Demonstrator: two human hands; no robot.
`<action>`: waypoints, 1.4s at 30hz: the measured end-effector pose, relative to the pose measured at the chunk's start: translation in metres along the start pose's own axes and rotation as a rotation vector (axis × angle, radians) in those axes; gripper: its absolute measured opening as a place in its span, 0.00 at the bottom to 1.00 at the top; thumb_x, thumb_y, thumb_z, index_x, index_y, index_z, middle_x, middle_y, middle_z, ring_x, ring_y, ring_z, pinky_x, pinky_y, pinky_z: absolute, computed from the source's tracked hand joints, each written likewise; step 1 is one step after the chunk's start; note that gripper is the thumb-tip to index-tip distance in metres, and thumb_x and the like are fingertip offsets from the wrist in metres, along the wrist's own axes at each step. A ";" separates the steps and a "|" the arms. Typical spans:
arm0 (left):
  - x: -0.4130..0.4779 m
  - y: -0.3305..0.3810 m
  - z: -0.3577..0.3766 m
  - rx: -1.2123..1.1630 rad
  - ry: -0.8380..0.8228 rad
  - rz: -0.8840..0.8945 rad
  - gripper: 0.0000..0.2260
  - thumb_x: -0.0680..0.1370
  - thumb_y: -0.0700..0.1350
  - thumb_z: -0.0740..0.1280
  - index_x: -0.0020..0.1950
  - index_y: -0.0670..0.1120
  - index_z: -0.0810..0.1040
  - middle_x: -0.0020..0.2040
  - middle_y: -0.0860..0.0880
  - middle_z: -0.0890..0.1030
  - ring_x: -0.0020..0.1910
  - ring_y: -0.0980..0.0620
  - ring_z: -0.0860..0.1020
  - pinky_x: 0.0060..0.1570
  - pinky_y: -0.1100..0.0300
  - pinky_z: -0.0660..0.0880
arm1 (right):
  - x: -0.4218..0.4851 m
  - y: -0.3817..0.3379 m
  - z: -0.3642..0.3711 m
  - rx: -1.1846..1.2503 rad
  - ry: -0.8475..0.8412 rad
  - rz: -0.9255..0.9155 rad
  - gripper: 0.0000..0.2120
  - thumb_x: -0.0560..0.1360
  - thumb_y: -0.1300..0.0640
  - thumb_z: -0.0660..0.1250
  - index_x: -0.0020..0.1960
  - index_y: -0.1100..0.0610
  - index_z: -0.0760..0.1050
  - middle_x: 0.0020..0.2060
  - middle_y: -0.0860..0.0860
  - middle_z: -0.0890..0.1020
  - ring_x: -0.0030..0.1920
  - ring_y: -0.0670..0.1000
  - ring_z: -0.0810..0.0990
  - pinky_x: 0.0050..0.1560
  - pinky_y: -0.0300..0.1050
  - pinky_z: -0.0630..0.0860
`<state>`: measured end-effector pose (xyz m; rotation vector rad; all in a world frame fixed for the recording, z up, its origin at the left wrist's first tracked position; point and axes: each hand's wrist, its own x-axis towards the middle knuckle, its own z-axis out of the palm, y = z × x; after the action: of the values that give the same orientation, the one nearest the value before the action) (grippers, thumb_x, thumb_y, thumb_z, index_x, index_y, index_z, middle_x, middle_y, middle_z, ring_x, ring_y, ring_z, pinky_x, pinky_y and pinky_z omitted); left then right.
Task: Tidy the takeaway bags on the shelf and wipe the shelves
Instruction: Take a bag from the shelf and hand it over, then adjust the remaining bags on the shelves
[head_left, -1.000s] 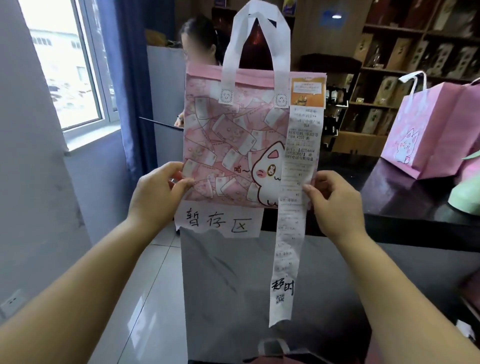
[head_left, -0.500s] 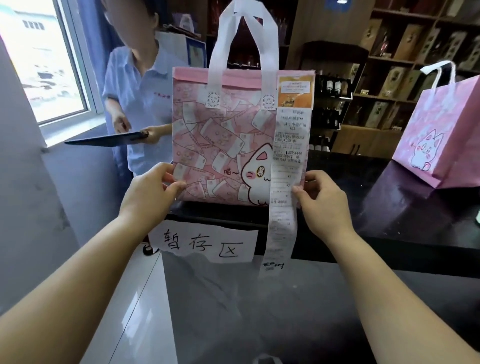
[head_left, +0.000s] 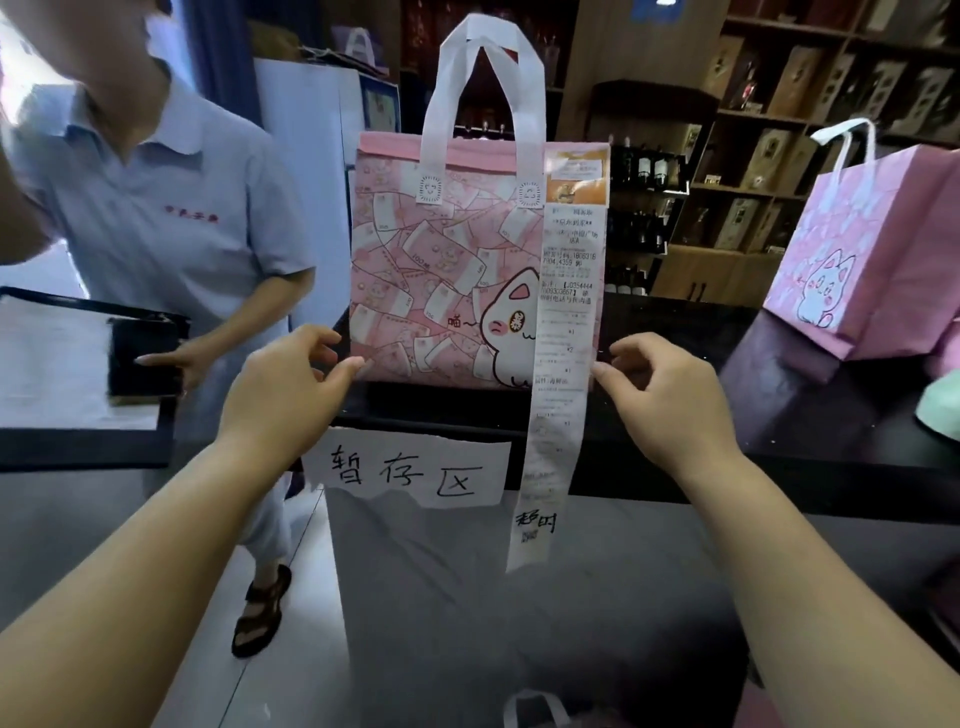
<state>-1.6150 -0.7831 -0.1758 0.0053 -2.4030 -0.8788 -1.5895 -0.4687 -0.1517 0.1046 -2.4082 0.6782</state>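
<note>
A pink takeaway bag (head_left: 441, 270) with a cat print and white handles stands upright on the black shelf top (head_left: 649, 447). A long white receipt (head_left: 561, 364) hangs from its upper right corner, down past the shelf edge. My left hand (head_left: 283, 395) pinches the bag's lower left corner, thumb on the front. At the lower right corner, my right hand (head_left: 660, 400) has its fingertips at the receipt's edge. A second pink cat bag (head_left: 872, 254) stands on the shelf at the right.
A handwritten paper label (head_left: 410, 473) is stuck on the shelf's front edge. A person in a light blue shirt (head_left: 171, 223) stands close at the left holding a tablet (head_left: 78, 364). Wooden shelves with boxes (head_left: 779, 156) fill the background. A bag handle (head_left: 530, 709) shows at the bottom.
The bag has come down from the air to stand on the black shelf top, with my hands staying at its lower corners. The person in blue has come nearer on the left.
</note>
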 end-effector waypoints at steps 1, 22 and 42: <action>-0.006 0.002 -0.003 0.008 0.007 0.012 0.14 0.73 0.55 0.68 0.54 0.49 0.77 0.45 0.53 0.82 0.41 0.54 0.78 0.44 0.58 0.71 | -0.004 -0.001 -0.004 -0.019 0.001 -0.020 0.13 0.73 0.46 0.67 0.53 0.52 0.77 0.43 0.46 0.81 0.41 0.47 0.78 0.40 0.44 0.76; -0.267 0.091 -0.095 0.199 0.128 -0.193 0.08 0.73 0.53 0.69 0.47 0.51 0.80 0.41 0.54 0.79 0.39 0.54 0.77 0.40 0.60 0.70 | -0.144 -0.029 -0.083 0.244 -0.365 -0.332 0.06 0.73 0.46 0.68 0.44 0.49 0.78 0.36 0.41 0.80 0.34 0.42 0.78 0.38 0.47 0.78; -0.727 0.139 -0.416 0.572 0.469 -0.747 0.04 0.74 0.56 0.66 0.44 0.57 0.78 0.37 0.65 0.76 0.37 0.67 0.75 0.33 0.67 0.68 | -0.503 -0.309 -0.184 0.630 -0.850 -1.059 0.12 0.74 0.41 0.63 0.51 0.47 0.76 0.38 0.39 0.78 0.38 0.40 0.77 0.38 0.39 0.76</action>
<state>-0.7664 -0.7797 -0.2114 1.2396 -2.0983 -0.3688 -1.0127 -0.6891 -0.1890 2.0814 -2.2058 0.8981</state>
